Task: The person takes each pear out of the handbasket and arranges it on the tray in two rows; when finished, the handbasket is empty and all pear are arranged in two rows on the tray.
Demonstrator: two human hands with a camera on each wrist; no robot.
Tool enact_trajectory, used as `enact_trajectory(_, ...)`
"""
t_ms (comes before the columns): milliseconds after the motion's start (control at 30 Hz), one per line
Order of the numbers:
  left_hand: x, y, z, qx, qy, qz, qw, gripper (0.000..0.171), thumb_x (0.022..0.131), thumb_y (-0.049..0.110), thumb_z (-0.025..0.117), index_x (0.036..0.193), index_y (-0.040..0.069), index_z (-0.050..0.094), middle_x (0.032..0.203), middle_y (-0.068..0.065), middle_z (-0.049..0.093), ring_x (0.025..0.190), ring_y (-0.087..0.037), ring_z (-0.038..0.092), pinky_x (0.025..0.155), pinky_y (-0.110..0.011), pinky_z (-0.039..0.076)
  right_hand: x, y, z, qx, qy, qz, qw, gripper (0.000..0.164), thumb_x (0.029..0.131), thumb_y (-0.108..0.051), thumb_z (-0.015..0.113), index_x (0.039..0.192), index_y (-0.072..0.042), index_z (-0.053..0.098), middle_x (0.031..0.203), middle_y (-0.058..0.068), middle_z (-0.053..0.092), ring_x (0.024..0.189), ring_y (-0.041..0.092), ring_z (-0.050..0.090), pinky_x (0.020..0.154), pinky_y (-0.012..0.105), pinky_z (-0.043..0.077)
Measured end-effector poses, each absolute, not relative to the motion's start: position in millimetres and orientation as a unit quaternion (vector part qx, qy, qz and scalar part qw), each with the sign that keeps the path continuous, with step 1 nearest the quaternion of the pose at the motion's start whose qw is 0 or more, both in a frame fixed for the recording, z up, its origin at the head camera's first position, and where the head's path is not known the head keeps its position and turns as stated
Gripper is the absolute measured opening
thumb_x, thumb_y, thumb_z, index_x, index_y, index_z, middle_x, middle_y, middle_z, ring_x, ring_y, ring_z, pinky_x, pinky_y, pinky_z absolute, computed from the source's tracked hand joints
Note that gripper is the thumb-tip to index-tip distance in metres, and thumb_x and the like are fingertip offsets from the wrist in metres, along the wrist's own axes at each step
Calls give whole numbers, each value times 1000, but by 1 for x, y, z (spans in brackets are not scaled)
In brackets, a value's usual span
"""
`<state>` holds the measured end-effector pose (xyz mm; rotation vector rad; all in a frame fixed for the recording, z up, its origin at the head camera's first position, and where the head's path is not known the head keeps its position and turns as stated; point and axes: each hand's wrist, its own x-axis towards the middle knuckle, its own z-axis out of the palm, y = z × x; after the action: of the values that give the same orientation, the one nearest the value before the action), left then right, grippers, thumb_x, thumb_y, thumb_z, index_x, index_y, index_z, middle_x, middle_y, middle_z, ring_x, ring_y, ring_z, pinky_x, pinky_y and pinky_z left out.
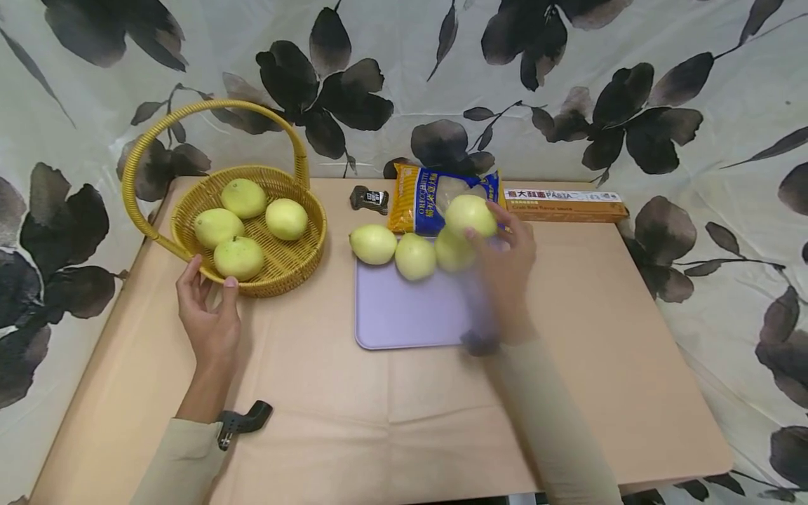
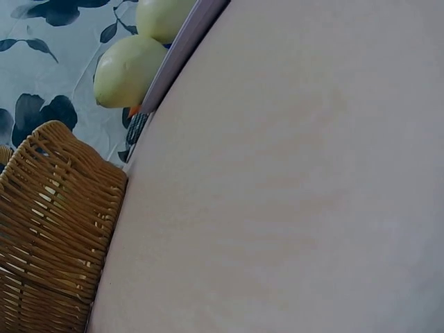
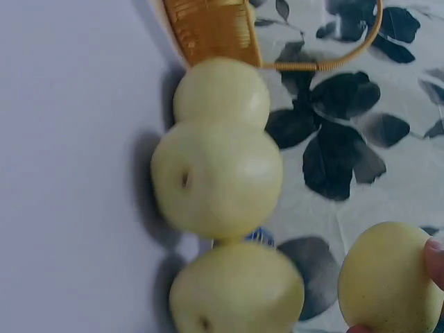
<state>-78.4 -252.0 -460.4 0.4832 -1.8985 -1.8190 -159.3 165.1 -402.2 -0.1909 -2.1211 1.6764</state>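
Observation:
A yellow wicker basket (image 1: 278,287) with a tall arched handle stands at the left, with several pale yellow-green pears (image 1: 238,258) inside. My left hand (image 1: 211,315) holds the basket's near rim by thumb and fingers; the left wrist view shows the basket's side but not the hand. Over at the right, my right hand (image 1: 508,270), partly blurred, grips a pear (image 1: 470,214) raised above the lilac tray (image 1: 404,326). Three other pears (image 1: 415,257) sit in a row along the tray's far edge. In the right wrist view the gripped pear (image 3: 388,277) shows with fingertips on it.
Behind the tray lies a blue and yellow pasta bag (image 1: 416,200). A small dark packet (image 1: 369,200) is on its left, and a long brown pasta box (image 1: 568,203) on its right. A flower-patterned cloth (image 1: 606,119) hangs behind the tan table (image 1: 315,421).

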Motion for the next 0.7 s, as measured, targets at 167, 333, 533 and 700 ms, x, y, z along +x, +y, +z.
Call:
enact_trajectory(167,-79,-252,-461,178,-684,-669,232,60,106,10,61,161,22,38,173,-2,31,155,-24,35,127,-43,40,-156,197,-415,-104,-776,582,220,51,86,-26,91,134,-32,74,134,3,64,118,24,68,102,36,59)
enact_trajectory(333,-79,-251,-461,175,-685,-669,230,61,107,10,61,161,21,37,174,-1,30,155,-25,34,127,-46,40,-153,214,-423,-156,-799,553,176,53,88,-31,89,138,-34,71,140,6,62,122,28,66,108,38,55)
enact_trajectory(533,-78,-252,-462,170,-686,-668,233,61,106,9,61,161,20,37,173,-3,30,155,-26,34,128,-46,39,-150,216,-431,-169,-816,535,139,54,91,-29,86,141,-34,69,139,12,59,123,30,67,109,41,53)
enact_trajectory(700,-79,-253,-462,166,-691,-665,229,61,107,10,61,162,21,36,174,-2,28,156,-25,33,127,-40,40,-150,214,-435,-180,-827,517,130,54,92,-26,85,142,-29,67,138,14,55,122,31,63,109,43,52)
